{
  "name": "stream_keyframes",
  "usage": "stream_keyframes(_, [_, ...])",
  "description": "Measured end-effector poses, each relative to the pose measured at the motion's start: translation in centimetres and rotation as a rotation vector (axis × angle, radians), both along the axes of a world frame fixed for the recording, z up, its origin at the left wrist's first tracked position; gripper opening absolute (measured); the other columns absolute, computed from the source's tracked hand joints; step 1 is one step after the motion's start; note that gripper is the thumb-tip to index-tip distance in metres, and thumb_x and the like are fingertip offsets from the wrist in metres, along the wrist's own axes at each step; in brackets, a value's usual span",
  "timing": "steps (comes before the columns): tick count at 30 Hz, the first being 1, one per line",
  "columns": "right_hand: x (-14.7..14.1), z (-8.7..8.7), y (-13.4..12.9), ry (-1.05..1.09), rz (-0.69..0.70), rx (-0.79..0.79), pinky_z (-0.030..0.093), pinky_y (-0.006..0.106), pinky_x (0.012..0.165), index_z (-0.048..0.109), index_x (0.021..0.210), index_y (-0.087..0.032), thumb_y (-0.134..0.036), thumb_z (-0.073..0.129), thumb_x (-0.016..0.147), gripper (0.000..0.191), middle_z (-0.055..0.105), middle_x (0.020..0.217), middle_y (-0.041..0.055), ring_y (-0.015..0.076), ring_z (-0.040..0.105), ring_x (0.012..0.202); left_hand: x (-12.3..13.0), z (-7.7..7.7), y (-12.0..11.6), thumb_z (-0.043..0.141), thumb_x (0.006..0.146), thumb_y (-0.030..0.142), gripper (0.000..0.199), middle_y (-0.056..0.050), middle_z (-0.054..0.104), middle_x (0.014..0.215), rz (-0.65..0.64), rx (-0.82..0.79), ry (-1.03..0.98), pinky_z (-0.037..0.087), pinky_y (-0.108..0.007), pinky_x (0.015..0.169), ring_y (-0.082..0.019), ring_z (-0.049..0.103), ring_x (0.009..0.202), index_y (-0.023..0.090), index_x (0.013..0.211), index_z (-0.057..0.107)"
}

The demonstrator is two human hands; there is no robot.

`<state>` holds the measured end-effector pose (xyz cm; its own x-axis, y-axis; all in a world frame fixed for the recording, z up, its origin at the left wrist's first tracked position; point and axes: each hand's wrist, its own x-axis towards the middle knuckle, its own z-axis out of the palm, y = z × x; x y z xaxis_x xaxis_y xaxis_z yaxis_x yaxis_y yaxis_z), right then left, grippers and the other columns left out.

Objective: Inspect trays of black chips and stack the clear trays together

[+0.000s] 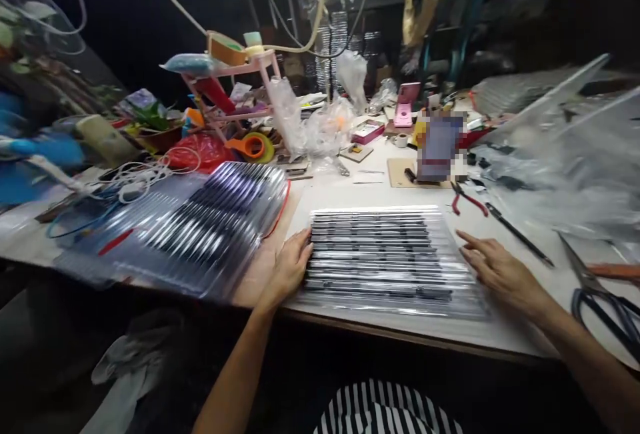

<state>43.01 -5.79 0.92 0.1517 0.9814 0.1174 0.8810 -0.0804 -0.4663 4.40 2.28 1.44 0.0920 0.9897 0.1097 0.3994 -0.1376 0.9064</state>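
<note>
White worktable (350, 194) is filling most of the frame, clutter crowding its upper half. Clear ribbed plastic tray (385, 257) of dark strips is lying at lower centre, its front edge near the table's front edge. Second ribbed tray (200, 227) is sitting tilted at centre left, blurred. Left hand (290, 267) is pressing flat on the tray's left side, fingers spread, gripping nothing. Right hand (495, 271) is resting open at its right side, fingertips touching. Scissors (600, 294) are lying lower right. Risk: an uneven push could be sliding the tray off the front edge, spilling strips.
</note>
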Motion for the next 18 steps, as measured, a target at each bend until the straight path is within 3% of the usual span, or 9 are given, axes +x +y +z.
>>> stream_keyframes(3, [-1.6, 1.5, 0.7, -0.117, 0.024, -0.067, 0.052, 0.037, 0.074, 0.048, 0.130, -0.020, -0.038, 0.027, 0.093, 0.046, 0.055, 0.116, 0.0120, 0.0225, 0.064, 0.086, 1.5, -0.1, 0.4, 0.061, 0.076, 0.033, 0.044, -0.014, 0.050, 0.134, 0.016, 0.010, 0.115, 0.004, -0.054, 0.110, -0.034, 0.030, 0.133, 0.021, 0.118, 0.060])
stream_keyframes(6, [-2.2, 2.3, 1.6, -0.167, 0.034, -0.112, 0.049, 0.039, 0.081, 0.048, 0.129, -0.013, -0.032, 0.025, 0.093, 0.046, 0.054, 0.118, 0.0151, 0.0256, 0.060, 0.095, 2.4, -0.2, 0.6, 0.054, 0.081, 0.036, 0.051, -0.020, 0.044, 0.138, -0.010, 0.051, 0.356, 0.008, -0.062, 0.106, -0.039, 0.028, 0.133, 0.016, 0.128, 0.052])
stream_keyframes(9, [-2.2, 2.1, 2.5, -0.166, 0.008, -0.122, 0.046, 0.037, 0.086, 0.041, 0.132, -0.006, -0.030, 0.027, 0.093, 0.048, 0.057, 0.111, 0.0164, 0.0259, 0.058, 0.098, 1.9, -0.3, 1.0, 0.044, 0.085, 0.041, 0.051, -0.017, 0.047, 0.137, -0.065, 0.111, 0.514, 0.022, -0.057, 0.106, -0.033, 0.036, 0.130, 0.017, 0.130, 0.049])
stream_keyframes(13, [-2.4, 1.6, 3.4, -0.191, -0.027, -0.143, 0.049, 0.040, 0.075, 0.035, 0.139, -0.014, -0.019, 0.028, 0.090, 0.049, 0.052, 0.119, 0.0174, 0.0281, 0.058, 0.096, 0.0, -0.9, 1.4, 0.038, 0.088, 0.047, 0.048, -0.007, 0.050, 0.136, -0.092, 0.059, 0.352, 0.028, -0.042, 0.110, -0.022, 0.040, 0.129, 0.022, 0.128, 0.051])
stream_keyframes(15, [-3.0, 1.5, 3.8, -0.218, -0.016, -0.166, 0.049, 0.041, 0.076, 0.037, 0.139, -0.018, -0.007, 0.032, 0.084, 0.056, 0.046, 0.130, 0.0182, 0.0308, 0.053, 0.107, -0.6, -1.7, 1.6, 0.036, 0.088, 0.047, 0.050, -0.006, 0.051, 0.135, -0.082, 0.072, 0.387, 0.031, -0.041, 0.109, -0.022, 0.043, 0.127, 0.021, 0.128, 0.050])
stream_keyframes(18, [-4.0, 1.6, 4.6, -0.259, 0.028, -0.187, 0.044, 0.044, 0.089, 0.039, 0.137, -0.011, 0.001, 0.034, 0.077, 0.061, 0.038, 0.140, 0.0200, 0.0317, 0.042, 0.121, -0.8, -3.3, 2.3, 0.035, 0.086, 0.046, 0.057, -0.012, 0.052, 0.133, -0.076, 0.257, 0.524, 0.034, -0.047, 0.107, -0.028, 0.045, 0.125, 0.014, 0.133, 0.044])
